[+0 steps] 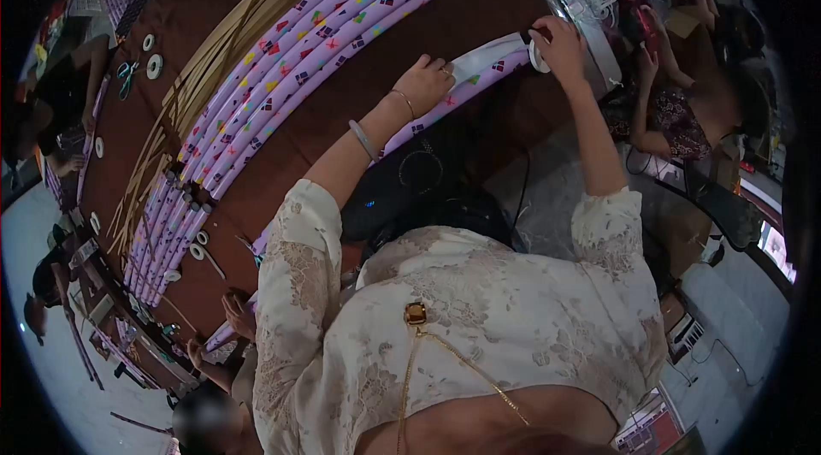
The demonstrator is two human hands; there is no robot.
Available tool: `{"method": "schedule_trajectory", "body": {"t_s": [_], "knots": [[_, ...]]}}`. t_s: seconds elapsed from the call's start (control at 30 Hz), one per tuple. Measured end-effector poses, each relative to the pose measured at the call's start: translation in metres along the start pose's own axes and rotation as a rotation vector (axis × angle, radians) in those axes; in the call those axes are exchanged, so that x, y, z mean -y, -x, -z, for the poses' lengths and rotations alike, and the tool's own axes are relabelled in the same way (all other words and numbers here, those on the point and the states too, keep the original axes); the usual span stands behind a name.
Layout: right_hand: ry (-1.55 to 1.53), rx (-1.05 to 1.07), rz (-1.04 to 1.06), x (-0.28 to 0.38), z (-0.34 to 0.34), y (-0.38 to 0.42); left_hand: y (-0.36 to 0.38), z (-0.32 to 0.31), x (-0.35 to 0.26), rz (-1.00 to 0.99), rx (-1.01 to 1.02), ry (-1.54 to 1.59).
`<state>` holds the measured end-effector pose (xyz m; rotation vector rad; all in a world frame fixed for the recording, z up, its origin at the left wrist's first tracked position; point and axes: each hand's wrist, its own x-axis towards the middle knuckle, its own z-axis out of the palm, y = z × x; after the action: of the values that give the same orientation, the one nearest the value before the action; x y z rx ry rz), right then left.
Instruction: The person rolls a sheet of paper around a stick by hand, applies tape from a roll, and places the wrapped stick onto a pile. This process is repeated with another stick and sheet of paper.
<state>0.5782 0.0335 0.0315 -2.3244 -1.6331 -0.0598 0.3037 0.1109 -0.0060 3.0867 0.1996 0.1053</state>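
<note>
My left hand (423,85) is closed over a long lilac patterned wrap (483,83), its fingers near the upper edge where a white strip shows. The wrap curves across the table edge in front of my lap. At its right end, my right hand (560,46) is closed on a roll of white tape (539,56), its fingers bent over the upper rim. A small dark piece beside those fingers is too small to name. Beyond my hands lies a bundle of long lilac patterned tubes (321,40), parallel and bowed.
Thin tan strips (218,57) lie behind the tubes on the brown table (282,143). Scissors (126,79) and tape rolls (155,67) lie at the left. A clear plastic bag (590,2) sits at the far right. Other people work at both sides, including a person (684,121) on the right.
</note>
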Motion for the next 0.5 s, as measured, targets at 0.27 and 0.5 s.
{"method": "schedule_trajectory", "body": {"t_s": [0.27,0.5], "knots": [[-0.026,0.525,0.260,-0.012,-0.022,-0.041,-0.003,0.013,-0.003,0.040,0.193,0.090],[-0.075,0.710,0.113,-0.028,-0.039,-0.052,-0.003,0.014,-0.005,0.065,0.207,0.114]]}}
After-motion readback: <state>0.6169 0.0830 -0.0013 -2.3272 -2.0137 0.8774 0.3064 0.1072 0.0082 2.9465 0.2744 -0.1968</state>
